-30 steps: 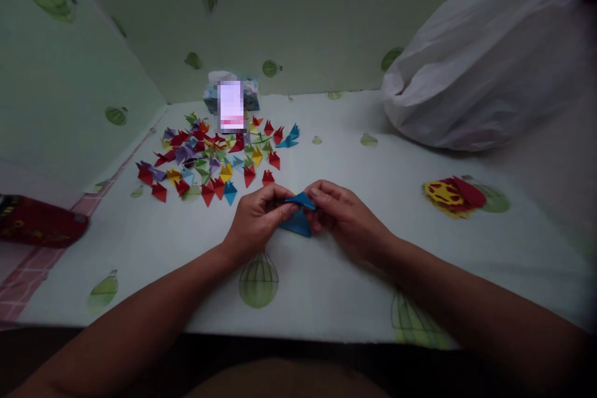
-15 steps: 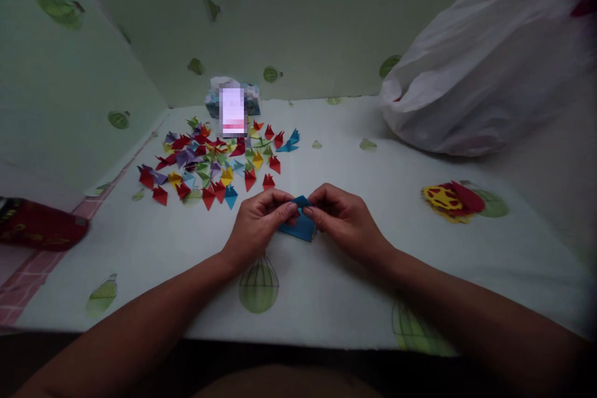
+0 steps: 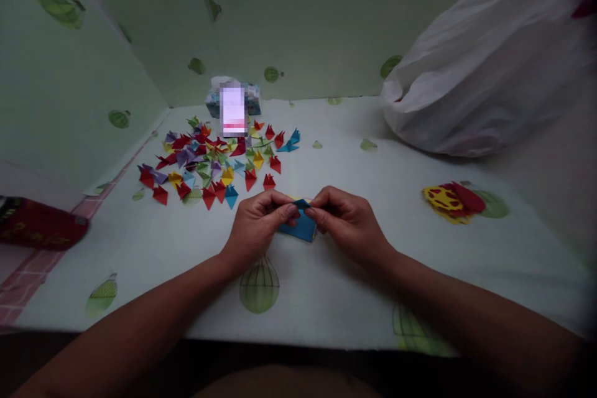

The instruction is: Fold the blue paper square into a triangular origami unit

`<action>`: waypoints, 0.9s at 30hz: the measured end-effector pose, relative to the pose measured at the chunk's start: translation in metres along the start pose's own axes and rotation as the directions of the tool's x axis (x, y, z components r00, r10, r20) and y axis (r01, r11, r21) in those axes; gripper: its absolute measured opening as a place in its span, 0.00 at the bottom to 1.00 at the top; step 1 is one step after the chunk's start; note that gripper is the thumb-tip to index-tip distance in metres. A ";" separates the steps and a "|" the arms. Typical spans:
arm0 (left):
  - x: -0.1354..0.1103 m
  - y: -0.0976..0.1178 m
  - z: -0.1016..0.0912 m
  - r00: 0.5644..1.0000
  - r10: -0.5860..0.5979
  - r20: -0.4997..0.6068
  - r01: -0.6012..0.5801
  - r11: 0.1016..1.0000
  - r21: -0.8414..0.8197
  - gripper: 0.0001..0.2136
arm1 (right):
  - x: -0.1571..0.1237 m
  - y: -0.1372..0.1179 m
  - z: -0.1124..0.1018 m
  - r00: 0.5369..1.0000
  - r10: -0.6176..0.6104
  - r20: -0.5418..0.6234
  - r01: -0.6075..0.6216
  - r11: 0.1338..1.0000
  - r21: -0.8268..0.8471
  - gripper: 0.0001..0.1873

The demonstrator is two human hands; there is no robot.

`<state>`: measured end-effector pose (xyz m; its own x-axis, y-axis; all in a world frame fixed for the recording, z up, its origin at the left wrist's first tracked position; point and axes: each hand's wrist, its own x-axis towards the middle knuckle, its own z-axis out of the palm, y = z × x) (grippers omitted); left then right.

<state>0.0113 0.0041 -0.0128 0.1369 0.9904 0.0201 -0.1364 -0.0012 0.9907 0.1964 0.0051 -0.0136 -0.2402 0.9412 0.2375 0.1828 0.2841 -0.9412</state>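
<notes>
Between my two hands is a small folded blue paper (image 3: 301, 227), held just above the near middle of the table. My left hand (image 3: 261, 221) pinches its left side between thumb and fingers. The thumb and fingertips of my right hand (image 3: 347, 219) grip its upper right corner. A thin yellowish edge shows along the paper's top. Beyond my left hand lie many small folded paper birds (image 3: 219, 189) in red, yellow, green, purple and blue, spread loosely on the white tablecloth (image 3: 326, 298).
A tissue box (image 3: 254, 99) stands at the back behind a bright, pixelated phone-like screen (image 3: 233, 111). On the right are a large white plastic bag (image 3: 457, 93) and a stack of yellow and red cut-outs (image 3: 445, 199). A dark red object (image 3: 44, 224) sits at the left edge.
The top corner of the blue paper has bent down slightly between my fingertips, and a yellowish edge now shows behind it. Both hands remain in nearly the same place.
</notes>
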 end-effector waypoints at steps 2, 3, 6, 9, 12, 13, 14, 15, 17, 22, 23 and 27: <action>0.000 -0.001 0.000 1.000 -0.010 0.002 0.010 1.000 0.001 0.06 | -0.001 0.001 0.001 0.999 -0.017 -0.031 0.016 1.000 -0.021 0.11; 0.001 -0.001 0.000 1.000 -0.004 0.001 0.004 1.000 0.020 0.06 | -0.001 0.002 0.001 0.999 -0.019 -0.043 0.018 1.000 -0.025 0.11; 0.003 -0.003 -0.003 0.994 0.108 -0.011 -0.105 0.983 0.152 0.04 | -0.001 0.004 0.001 0.999 0.001 -0.045 -0.002 1.000 -0.023 0.11; 0.005 -0.004 -0.006 0.967 0.255 0.018 -0.249 0.924 0.290 0.02 | 0.000 0.005 0.001 1.000 0.007 -0.007 -0.007 0.999 -0.046 0.12; 0.005 -0.002 -0.007 0.953 0.290 0.083 -0.300 0.886 0.354 0.03 | 0.003 0.003 -0.001 0.998 -0.049 0.037 0.053 0.993 -0.105 0.13; 0.004 -0.001 -0.008 0.953 0.282 0.110 -0.303 0.879 0.369 0.03 | 0.004 0.003 -0.001 0.996 -0.072 0.046 0.077 0.990 -0.116 0.13; 0.004 0.001 -0.008 0.953 0.268 0.141 -0.302 0.873 0.383 0.04 | 0.005 0.002 -0.001 0.995 -0.088 0.054 0.094 0.989 -0.118 0.13; 0.004 0.003 -0.008 0.954 0.246 0.173 -0.296 0.869 0.397 0.05 | 0.005 0.002 -0.002 0.993 -0.095 0.067 0.102 0.989 -0.112 0.14; 0.004 0.007 -0.008 0.956 0.180 0.230 -0.265 0.868 0.420 0.07 | 0.005 0.001 -0.002 0.992 -0.077 0.101 0.086 0.992 -0.088 0.16; 0.003 0.010 -0.007 0.965 -0.106 0.242 0.044 0.967 0.249 0.09 | 0.001 -0.002 -0.003 0.997 0.020 0.068 -0.017 0.998 -0.053 0.18; 0.003 0.010 -0.006 0.961 -0.150 0.234 0.108 0.977 0.182 0.10 | 0.001 -0.003 -0.004 0.997 0.049 0.058 -0.047 0.998 -0.035 0.18; 0.004 0.005 -0.006 0.968 -0.169 0.186 0.159 0.985 0.068 0.12 | 0.002 -0.005 -0.004 0.983 0.153 0.102 -0.158 0.986 0.046 0.19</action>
<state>0.0052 0.0088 -0.0081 0.3380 0.9331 -0.1230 -0.0456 0.1468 0.9881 0.1986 0.0066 -0.0073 -0.3056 0.9499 0.0651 0.1745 0.1231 -0.9769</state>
